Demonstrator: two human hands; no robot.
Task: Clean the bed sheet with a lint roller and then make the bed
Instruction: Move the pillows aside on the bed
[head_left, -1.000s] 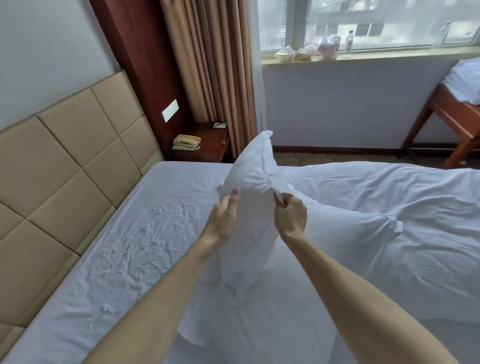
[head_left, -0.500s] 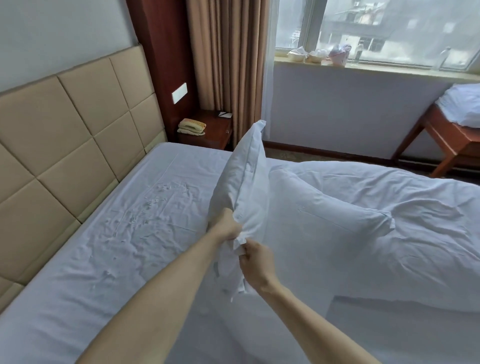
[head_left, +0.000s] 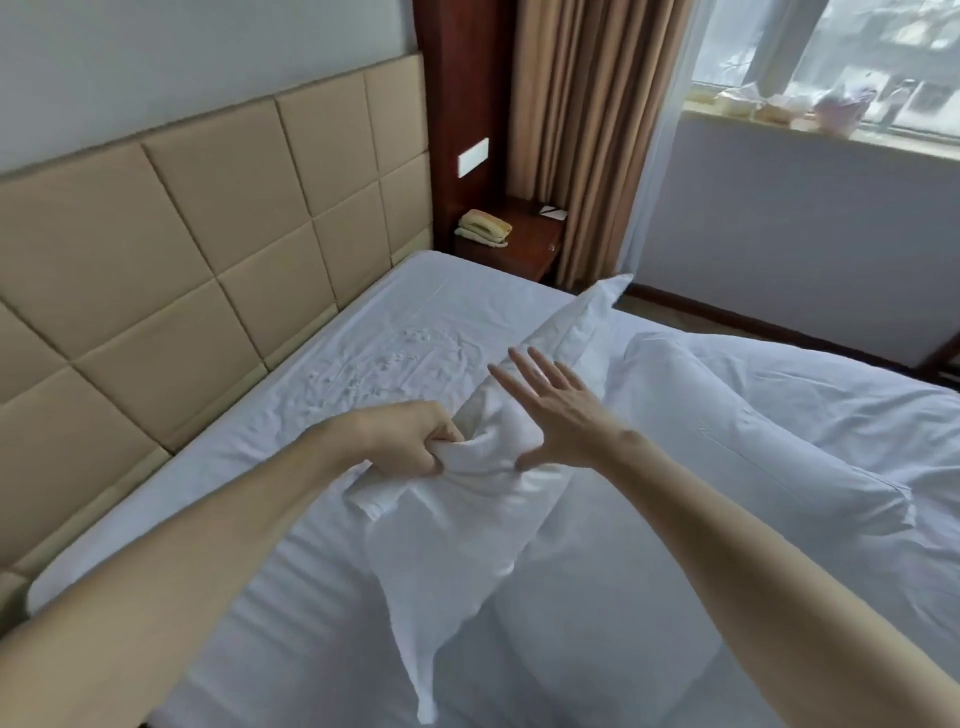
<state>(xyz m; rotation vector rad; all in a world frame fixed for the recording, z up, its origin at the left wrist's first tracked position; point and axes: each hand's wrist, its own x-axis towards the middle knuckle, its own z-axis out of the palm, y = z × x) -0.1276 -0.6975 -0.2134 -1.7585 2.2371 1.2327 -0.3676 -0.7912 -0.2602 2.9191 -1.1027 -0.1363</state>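
Both hands are at the middle of the view, over the bed. The left hand (head_left: 415, 441) is a closed fist bunching the cloth at one edge of a white pillow (head_left: 467, 545), so the fabric puckers between its fingers. The right hand (head_left: 556, 410), just at three o'clock of the left, is flat with its fingers straight and fanned, pointing toward eleven o'clock. Its thumb tip meets the pillow's cloth, but whether the palm presses the pillow cannot be told.

The pillow is lifted and tilted. One corner points up toward one o'clock and the opposite corner hangs down toward six o'clock above the bed.

The bed sheet (head_left: 322, 395) is white and spread over the mattress. A wrinkled patch of it lies at eleven o'clock of the hands, near the headboard (head_left: 156, 260), which is tan and padded in squares.

A second pillow (head_left: 753, 457) lies at three o'clock of the hands, and a rumpled white duvet (head_left: 857, 400) lies beyond it.

At twelve o'clock a dark wooden nightstand (head_left: 530, 244) carries a cream telephone (head_left: 483, 227), with a white wall switch (head_left: 474, 156) above it. A brown curtain (head_left: 582, 130) hangs to the right of these. At two o'clock the window sill (head_left: 753, 127) holds several small items too blurred to identify.
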